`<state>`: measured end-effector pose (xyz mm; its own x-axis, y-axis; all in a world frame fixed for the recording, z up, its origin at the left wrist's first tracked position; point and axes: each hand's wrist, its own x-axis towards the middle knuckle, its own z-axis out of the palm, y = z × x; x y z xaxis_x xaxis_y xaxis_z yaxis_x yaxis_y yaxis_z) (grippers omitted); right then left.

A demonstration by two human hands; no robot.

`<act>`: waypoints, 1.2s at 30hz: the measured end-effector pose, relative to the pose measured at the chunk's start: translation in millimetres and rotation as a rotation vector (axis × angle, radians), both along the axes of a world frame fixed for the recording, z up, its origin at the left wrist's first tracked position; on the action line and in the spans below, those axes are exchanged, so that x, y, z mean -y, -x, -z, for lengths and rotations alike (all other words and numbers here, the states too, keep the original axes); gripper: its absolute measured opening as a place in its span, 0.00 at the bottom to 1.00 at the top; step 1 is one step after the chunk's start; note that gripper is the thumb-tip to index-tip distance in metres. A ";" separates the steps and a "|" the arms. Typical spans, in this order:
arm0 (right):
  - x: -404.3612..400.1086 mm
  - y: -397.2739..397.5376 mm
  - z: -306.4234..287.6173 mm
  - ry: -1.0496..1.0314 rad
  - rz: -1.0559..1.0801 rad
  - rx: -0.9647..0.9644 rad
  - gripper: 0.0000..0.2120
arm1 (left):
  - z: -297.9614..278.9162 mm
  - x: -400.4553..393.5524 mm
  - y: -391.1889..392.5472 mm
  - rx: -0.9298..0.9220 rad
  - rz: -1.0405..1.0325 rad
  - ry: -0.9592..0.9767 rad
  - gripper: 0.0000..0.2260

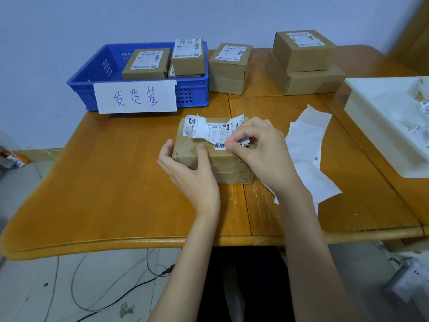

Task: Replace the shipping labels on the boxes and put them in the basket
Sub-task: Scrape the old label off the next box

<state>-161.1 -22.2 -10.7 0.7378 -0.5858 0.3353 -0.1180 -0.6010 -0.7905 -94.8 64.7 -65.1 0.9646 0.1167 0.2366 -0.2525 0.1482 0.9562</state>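
Boxes already sit in the blue basket (pixel 79 83) at the far left of the table (pixel 104 182): you can count at least two with labels on top, and a third seems to peek out beneath them, so part of the job looks done. In front of you, at the middle of the table, lies the box (pixel 222 162) you are working on, with its old label (pixel 209 130) torn, crumpled and half lifted from the lid. Your left hand (pixel 188 168) steadies the near left corner, fingers curled round the side wall and the thumb pressed flat on the lid. Your right hand (pixel 257 147) pinches a strip of that label between thumb and fingertips, the other fingers loosely curled. Peeling is unfinished; a new label and the move to the basket remain for this box. Behind it wait two stacks of boxes (pixel 229 68), each topped with a label, which I judge are not yet redone. Right of your hand lie white paper sheets (pixel 306 145), probably backing paper, and a white tray (pixel 371 117) at the far right holds crumpled scraps.
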 end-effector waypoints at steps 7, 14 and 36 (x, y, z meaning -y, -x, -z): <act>-11.5 -14.7 16.4 0.135 0.199 -0.007 0.06 | 4.6 -2.8 1.0 -0.035 0.022 -0.035 0.19; -18.4 -10.7 19.0 -0.088 0.185 0.197 0.13 | 5.5 -1.5 1.0 -0.055 0.042 -0.023 0.18; -27.3 -20.5 18.7 0.144 0.292 0.084 0.11 | 5.3 -2.0 1.7 -0.049 0.059 -0.037 0.20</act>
<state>-140.6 5.1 -29.4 0.5117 -0.7107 0.4829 -0.2395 -0.6577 -0.7142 -96.5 66.7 -70.4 0.9801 0.0515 0.1918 -0.1969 0.1257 0.9723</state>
